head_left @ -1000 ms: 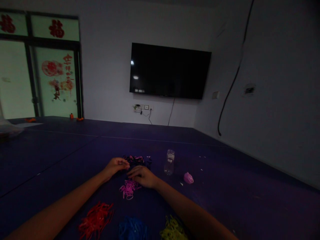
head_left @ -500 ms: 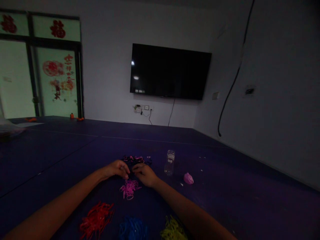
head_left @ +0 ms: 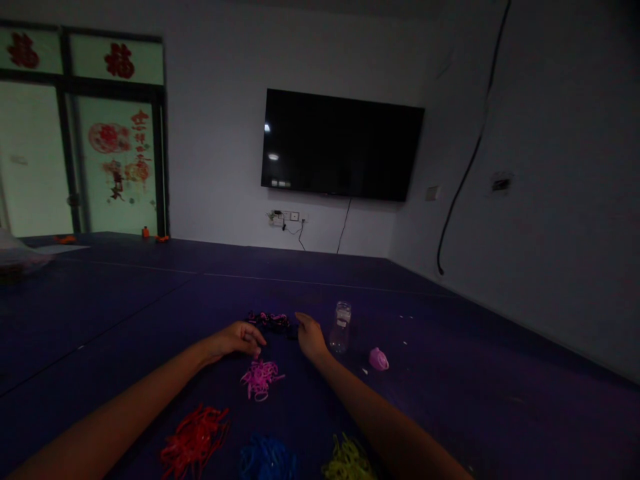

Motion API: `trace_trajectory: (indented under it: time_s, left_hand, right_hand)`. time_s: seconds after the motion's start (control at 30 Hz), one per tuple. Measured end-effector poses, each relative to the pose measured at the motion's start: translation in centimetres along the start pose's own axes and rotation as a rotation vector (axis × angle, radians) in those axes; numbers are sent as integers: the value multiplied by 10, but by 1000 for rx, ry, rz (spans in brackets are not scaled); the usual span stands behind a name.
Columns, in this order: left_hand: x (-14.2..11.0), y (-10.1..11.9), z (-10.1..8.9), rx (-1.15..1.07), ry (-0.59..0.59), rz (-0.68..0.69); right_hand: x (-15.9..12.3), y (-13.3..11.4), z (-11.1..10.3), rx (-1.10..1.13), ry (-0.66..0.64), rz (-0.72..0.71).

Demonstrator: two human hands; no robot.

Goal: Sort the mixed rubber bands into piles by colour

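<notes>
Both my arms reach forward over a dark purple floor mat [head_left: 450, 373]. My left hand [head_left: 235, 338] rests curled just above a small pile of pink rubber bands [head_left: 260, 379], fingertips pinched together. My right hand [head_left: 310, 333] lies at the right end of a dark mixed heap of bands [head_left: 270, 321], fingers bent towards it; what they touch is too dim to tell. Sorted piles lie nearer me: red bands [head_left: 193, 440], blue bands [head_left: 265, 459] and yellow-green bands [head_left: 347, 460].
A clear plastic bottle [head_left: 341, 325] stands just right of my right hand, with a pink cap-like object [head_left: 379, 359] beyond it. A black TV [head_left: 343, 145] hangs on the far wall, a cable [head_left: 465, 167] runs down the right wall, and glass doors [head_left: 80, 133] are at left.
My right hand has moved up and to the right, from over the pink pile to the right end of the dark heap. My left hand has stayed almost still.
</notes>
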State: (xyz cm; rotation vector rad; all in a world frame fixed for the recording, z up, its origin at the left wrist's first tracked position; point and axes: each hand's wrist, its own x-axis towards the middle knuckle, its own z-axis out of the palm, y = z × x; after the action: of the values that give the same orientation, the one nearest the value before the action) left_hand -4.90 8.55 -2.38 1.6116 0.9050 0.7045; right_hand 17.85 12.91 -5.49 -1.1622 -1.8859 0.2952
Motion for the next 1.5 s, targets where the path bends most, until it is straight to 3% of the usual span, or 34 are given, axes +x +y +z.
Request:
trace_trajectory:
  time_s: [0.1,0.23,0.47,0.6,0.73,0.87,1.0,1.17,1.5]
  left_hand:
    - [5,-3,-1,-42,125,24]
    - [11,-8,-2,-12,300,38]
    - [5,-8,6,91,577,136]
    - [3,-6,7,264,749,251]
    - [1,-3,7,602,846,282]
    - [-1,2,13,975,795,241]
    - [-2,3,17,1147,762,119]
    - [0,-2,16,1211,725,-26]
    - [9,-15,9,1130,560,63]
  right_hand:
    - [-1,2,0,-166,-38,78]
    - [-1,0,-2,-333,-153,42]
    - [-4,-9,-7,-461,-308,81]
    - [-5,-14,-8,-479,-310,74]
    - [-5,-17,-9,-479,-286,36]
    - [-4,-20,-11,-476,-298,-3]
    - [-5,-21,-12,-482,-312,-13]
    - [-7,-20,-10,-503,-303,3]
    - [-7,-19,-7,-545,-283,4]
